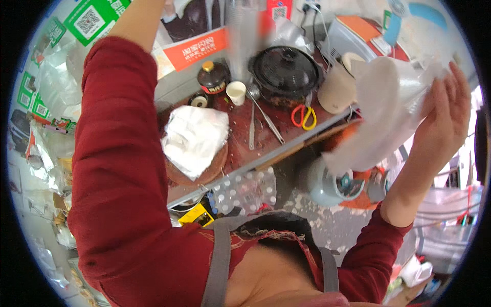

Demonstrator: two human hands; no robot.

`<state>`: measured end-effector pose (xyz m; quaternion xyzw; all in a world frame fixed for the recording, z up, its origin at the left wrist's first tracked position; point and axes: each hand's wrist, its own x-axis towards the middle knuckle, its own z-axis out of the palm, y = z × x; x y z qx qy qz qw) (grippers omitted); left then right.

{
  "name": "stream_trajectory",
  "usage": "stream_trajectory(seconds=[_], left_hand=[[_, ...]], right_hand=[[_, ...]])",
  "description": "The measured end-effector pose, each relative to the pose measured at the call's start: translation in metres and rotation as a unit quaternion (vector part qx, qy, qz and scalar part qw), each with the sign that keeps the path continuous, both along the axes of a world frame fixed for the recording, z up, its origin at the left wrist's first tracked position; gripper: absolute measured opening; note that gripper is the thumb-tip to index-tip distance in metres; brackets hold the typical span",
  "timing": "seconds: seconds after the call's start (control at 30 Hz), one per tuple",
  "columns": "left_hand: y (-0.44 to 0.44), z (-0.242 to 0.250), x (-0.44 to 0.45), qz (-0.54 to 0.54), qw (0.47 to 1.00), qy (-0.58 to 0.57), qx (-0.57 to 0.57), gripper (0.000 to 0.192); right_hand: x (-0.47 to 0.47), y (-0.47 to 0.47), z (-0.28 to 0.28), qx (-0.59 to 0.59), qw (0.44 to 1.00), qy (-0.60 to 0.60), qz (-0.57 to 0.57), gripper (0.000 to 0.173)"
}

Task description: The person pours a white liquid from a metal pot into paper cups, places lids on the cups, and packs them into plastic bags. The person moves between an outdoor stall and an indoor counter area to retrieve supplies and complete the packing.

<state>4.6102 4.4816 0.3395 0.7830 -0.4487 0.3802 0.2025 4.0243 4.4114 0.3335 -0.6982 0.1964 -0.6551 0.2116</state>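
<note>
My right hand (441, 103) is raised at the right, with its fingers around a thin white paper or plastic bag (378, 111). The bag hangs loose and is blurred, and a ribbed translucent part (412, 90) shows near my fingers. My left arm (121, 126), in a dark red sleeve, reaches forward past the top edge, so the left hand is out of view. Before me on the dark red tabletop (243, 128), a crumpled white sheet (195, 136) lies over a round brown board (215, 165). A black lidded pot (285, 73) stands further back.
A stack of clear cups (241, 50) stands beside a brown jar (212, 78) and a paper cup (236, 93). Two long-handled metal utensils (268, 121) and scissors with red and yellow handles (305, 118) lie near the table edge. Below stands a gas cylinder (326, 188).
</note>
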Motion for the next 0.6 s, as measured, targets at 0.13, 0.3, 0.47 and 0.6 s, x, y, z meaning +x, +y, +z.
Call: stream_trajectory(seconds=[0.13,0.3,0.47,0.6], left_hand=[[0.006,-0.022,-0.081,-0.119,0.989,0.046,-0.08,0.044],[0.063,-0.137,-0.337,-0.454,0.787,0.417,0.012,0.035],[0.112,-0.166,-0.552,-0.675,0.458,0.552,0.173,0.049],[0.145,-0.197,-0.644,-0.614,0.326,0.649,0.309,0.04]], right_hand=[[-0.069,0.047,-0.044,0.071,0.997,-0.007,0.015,0.034],[-0.134,0.13,-0.104,0.183,0.98,-0.015,-0.077,0.039],[-0.176,0.214,-0.149,0.239,0.962,0.008,-0.133,0.033],[-0.222,0.27,-0.19,0.266,0.944,-0.006,-0.197,0.031]])
